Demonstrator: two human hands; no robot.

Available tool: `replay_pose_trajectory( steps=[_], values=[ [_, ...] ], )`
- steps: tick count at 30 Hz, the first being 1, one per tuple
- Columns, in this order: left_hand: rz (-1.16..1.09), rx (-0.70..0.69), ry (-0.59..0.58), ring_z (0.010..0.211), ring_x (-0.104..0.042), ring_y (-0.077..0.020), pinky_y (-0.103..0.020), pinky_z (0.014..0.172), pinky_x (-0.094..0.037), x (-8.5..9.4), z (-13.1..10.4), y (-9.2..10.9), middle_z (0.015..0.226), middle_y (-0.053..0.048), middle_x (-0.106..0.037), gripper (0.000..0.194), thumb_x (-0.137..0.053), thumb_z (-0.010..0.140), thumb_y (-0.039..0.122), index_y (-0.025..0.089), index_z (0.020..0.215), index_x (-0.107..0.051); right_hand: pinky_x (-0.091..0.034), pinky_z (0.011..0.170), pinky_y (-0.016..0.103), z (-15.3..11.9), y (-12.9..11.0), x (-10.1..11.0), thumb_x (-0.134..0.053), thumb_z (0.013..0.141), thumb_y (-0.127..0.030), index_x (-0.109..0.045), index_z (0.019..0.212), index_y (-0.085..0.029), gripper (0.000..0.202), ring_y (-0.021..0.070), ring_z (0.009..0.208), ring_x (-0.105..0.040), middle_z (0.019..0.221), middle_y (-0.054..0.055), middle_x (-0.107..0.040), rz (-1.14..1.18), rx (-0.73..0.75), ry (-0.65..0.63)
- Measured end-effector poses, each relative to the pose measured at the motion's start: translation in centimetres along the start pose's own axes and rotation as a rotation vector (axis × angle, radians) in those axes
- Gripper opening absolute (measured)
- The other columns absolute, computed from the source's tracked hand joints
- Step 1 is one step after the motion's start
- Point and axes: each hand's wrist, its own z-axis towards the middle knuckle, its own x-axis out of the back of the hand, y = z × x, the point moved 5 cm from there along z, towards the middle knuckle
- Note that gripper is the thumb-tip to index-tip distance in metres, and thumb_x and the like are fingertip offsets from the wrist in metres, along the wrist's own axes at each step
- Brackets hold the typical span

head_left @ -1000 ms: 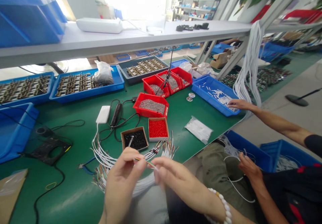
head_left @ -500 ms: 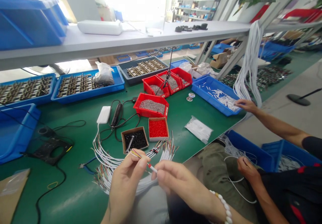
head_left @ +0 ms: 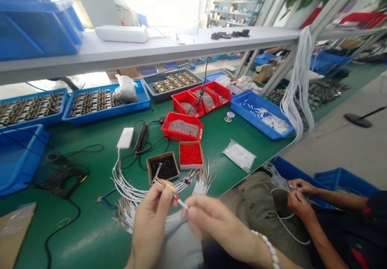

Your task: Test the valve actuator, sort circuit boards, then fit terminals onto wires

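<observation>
Between my two hands is a white cable point(head_left: 182, 203) with a red sleeve near its end and thin coloured wires coming out. My left hand point(head_left: 155, 208) pinches the coloured wires between thumb and fingers. The white jacket, just behind the red sleeve, is gripped in my right hand point(head_left: 208, 216). Beneath and behind them a bundle of white cables point(head_left: 130, 192) lies in a curve on the green table, with bare coloured ends. Just past my fingers stand a small box of black pieces point(head_left: 165, 167) with a metal tool in it and a box of red pieces point(head_left: 191, 155).
Red bins point(head_left: 198, 135) of small metal parts stand further back. A blue tray point(head_left: 242, 116) of white tubes and a plastic bag point(head_left: 239, 155) lie to the right. A co-worker's hands point(head_left: 299, 196) hold a white cable at right. Pliers point(head_left: 105, 202) and a black stand point(head_left: 62, 182) lie left.
The co-worker's far hand has left the blue tray and come down beside the other hand. My hands keep their grip on the cable, with only a slight shift.
</observation>
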Motion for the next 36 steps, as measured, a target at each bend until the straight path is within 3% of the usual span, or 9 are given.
replay_pose_trajectory(
  steps=[3,7,18,22,24,26,31,34,36],
  values=[
    [-0.148,0.143,-0.104,0.063,-0.047,-0.0112,-0.022,0.062,-0.040,-0.4,0.1,-1.0,0.067,0.002,-0.051,0.030,-0.062,0.086,0.044,0.018,0.071,-0.057,-0.027,0.053,0.021,0.0,0.2,0.1,-0.055,0.091,-0.052,-0.056,0.089,-0.013,0.039,0.0079,0.057,-0.038,0.065,-0.003,-0.047,-0.019,0.000,-0.010],
    [-0.277,0.228,-0.082,0.058,-0.047,-0.0092,-0.020,0.058,-0.040,-0.9,-0.3,-1.2,0.062,0.004,-0.051,0.033,-0.069,0.079,0.047,0.018,0.072,-0.056,-0.026,0.052,0.021,0.1,0.3,0.0,-0.053,0.092,-0.053,-0.054,0.085,-0.014,0.040,0.0074,0.055,-0.035,0.064,-0.004,-0.045,-0.033,0.003,0.001],
    [-0.037,0.097,-0.122,0.086,-0.060,-0.0166,-0.024,0.082,-0.045,-1.6,-0.4,-1.2,0.086,-0.002,-0.063,0.026,-0.060,0.086,0.043,0.019,0.077,-0.067,-0.022,0.048,0.021,0.9,1.0,0.5,-0.057,0.088,-0.056,-0.052,0.091,-0.015,0.042,0.0063,0.050,-0.031,0.061,-0.004,-0.049,0.022,0.034,0.067],
    [-0.048,0.059,0.099,0.091,-0.063,-0.0168,-0.024,0.082,-0.049,-0.7,-0.4,-1.5,0.094,-0.003,-0.068,0.018,-0.069,0.081,0.036,0.022,0.091,-0.066,-0.020,0.047,0.020,1.0,0.4,0.6,-0.058,0.091,-0.049,-0.048,0.111,-0.016,0.040,0.0057,0.048,-0.028,0.066,-0.003,-0.056,0.050,0.107,0.140],
    [0.004,-0.040,0.208,0.089,-0.063,-0.0150,-0.022,0.081,-0.049,0.0,-0.6,-1.2,0.090,-0.001,-0.068,0.011,-0.070,0.080,0.031,0.023,0.087,-0.065,-0.022,0.047,0.019,1.1,0.1,0.5,-0.058,0.092,-0.045,-0.047,0.113,-0.017,0.037,0.0054,0.048,-0.030,0.067,-0.003,-0.058,0.030,0.126,0.135],
    [0.091,-0.184,0.236,0.087,-0.063,-0.0130,-0.019,0.082,-0.048,0.2,-0.8,-0.6,0.086,0.001,-0.068,0.004,-0.069,0.082,0.026,0.024,0.081,-0.066,-0.022,0.045,0.018,1.1,0.0,0.2,-0.059,0.092,-0.044,-0.047,0.111,-0.017,0.035,0.0048,0.046,-0.031,0.066,-0.002,-0.059,0.027,0.130,0.098],
    [0.238,-0.404,0.201,0.078,-0.063,-0.0088,-0.013,0.074,-0.048,-0.3,-1.5,0.8,0.079,0.004,-0.066,0.009,-0.063,0.086,0.022,0.025,0.078,-0.065,-0.020,0.041,0.016,1.2,0.4,0.2,-0.063,0.090,-0.041,-0.044,0.100,-0.020,0.031,0.0036,0.043,-0.029,0.062,-0.004,-0.060,0.074,0.111,0.027],
    [0.192,-0.369,0.173,0.082,-0.064,-0.0098,-0.014,0.076,-0.048,-0.8,-1.5,0.6,0.083,0.003,-0.066,0.009,-0.062,0.087,0.029,0.025,0.079,-0.063,-0.018,0.040,0.016,1.5,0.4,0.3,-0.062,0.090,-0.041,-0.044,0.097,-0.020,0.029,0.0027,0.041,-0.026,0.063,-0.004,-0.060,0.133,0.127,0.017],
    [0.098,-0.256,0.073,0.092,-0.064,-0.0137,-0.020,0.082,-0.049,-1.5,-1.3,-0.3,0.098,-0.002,-0.068,0.017,-0.058,0.089,0.040,0.025,0.098,-0.062,-0.017,0.040,0.017,1.7,-0.3,0.6,-0.062,0.091,-0.042,-0.048,0.106,-0.020,0.030,0.0027,0.040,-0.025,0.065,-0.003,-0.061,0.191,0.180,0.020]
  ],
)
